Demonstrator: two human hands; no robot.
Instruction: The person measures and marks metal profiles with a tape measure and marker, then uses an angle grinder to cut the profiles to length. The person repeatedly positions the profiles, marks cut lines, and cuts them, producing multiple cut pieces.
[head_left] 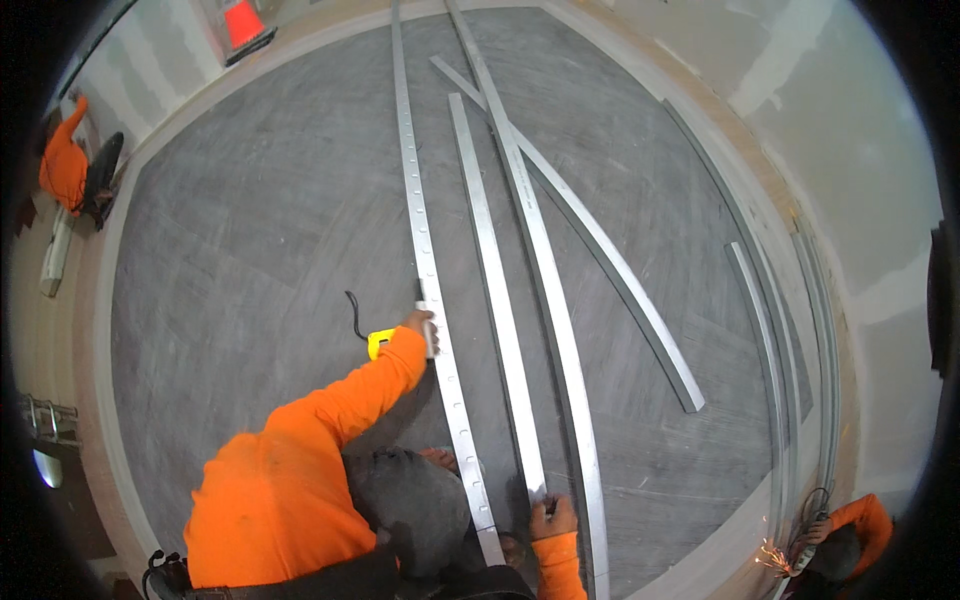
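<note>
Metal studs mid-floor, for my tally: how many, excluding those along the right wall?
4: slotted stud by the left hand, shorter stud by the right hand, long stud beside it, diagonal stud crossing it.

Has a dark grey, streaked floor (250, 240) with a paler border (104, 300); beyond its right edge, a grey wall (850, 160) with whitish patches; near its far left corner, another patched wall (172, 58) and an orange cone (242, 22).
</note>
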